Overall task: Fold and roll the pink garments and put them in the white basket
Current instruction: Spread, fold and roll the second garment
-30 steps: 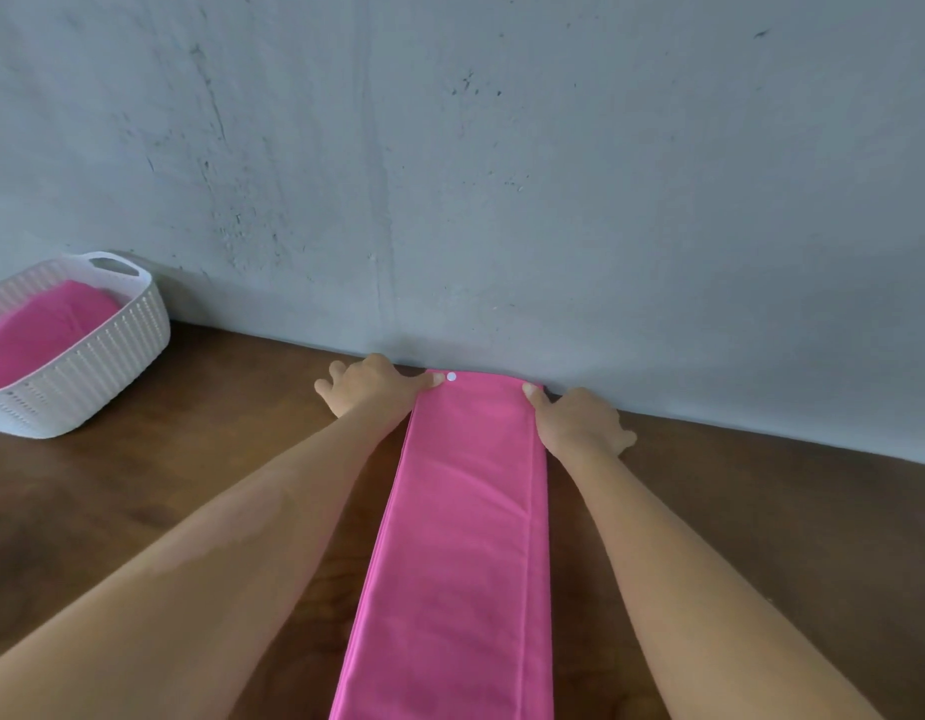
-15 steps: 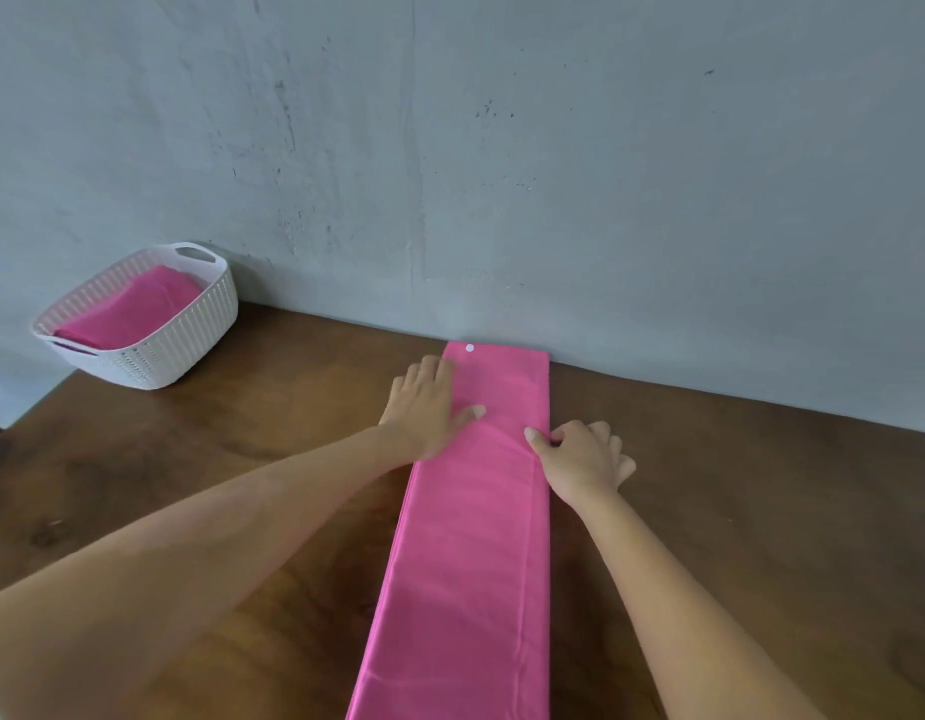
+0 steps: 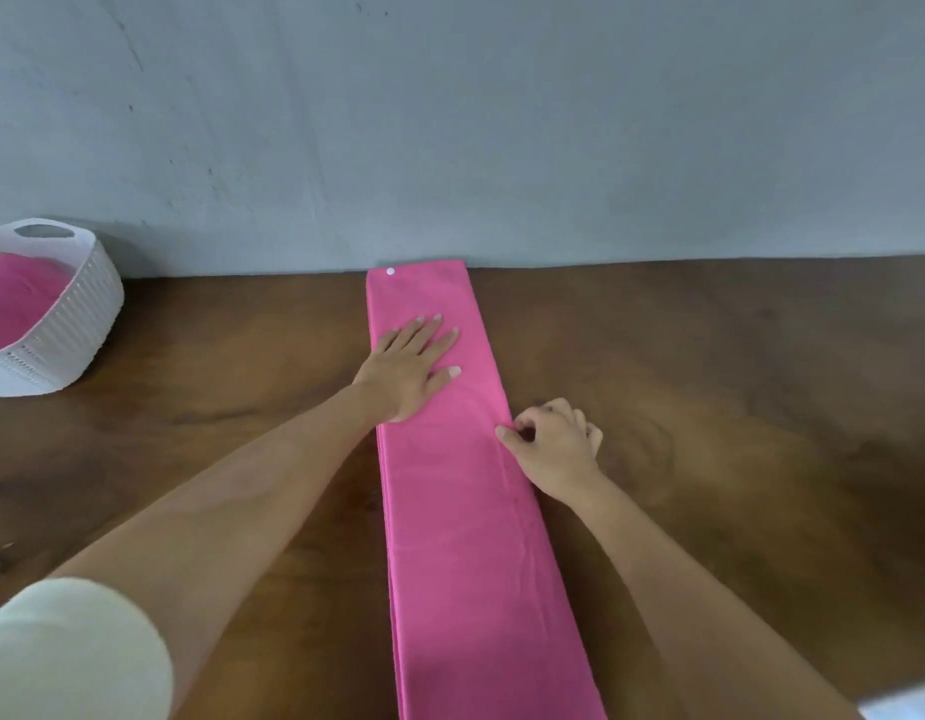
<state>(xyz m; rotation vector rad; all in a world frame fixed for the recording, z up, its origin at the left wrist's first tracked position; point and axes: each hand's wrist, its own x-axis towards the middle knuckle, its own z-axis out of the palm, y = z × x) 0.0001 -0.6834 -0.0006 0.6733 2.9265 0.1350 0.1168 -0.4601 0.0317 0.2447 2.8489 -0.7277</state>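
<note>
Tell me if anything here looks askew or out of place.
Nothing stands out. The pink garment lies in a flat, even strip under the left hand, the right hand pinches its edge, and the white basket stands upright.

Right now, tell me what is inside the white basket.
Pink cloth lies inside the white basket, reaching near its rim. Anything beneath that cloth is covered, and the basket's left part runs out of frame.

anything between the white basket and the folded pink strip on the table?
Nothing: in the head view only bare brown wooden tabletop separates the white woven plastic basket from the long folded pink garment.
</note>
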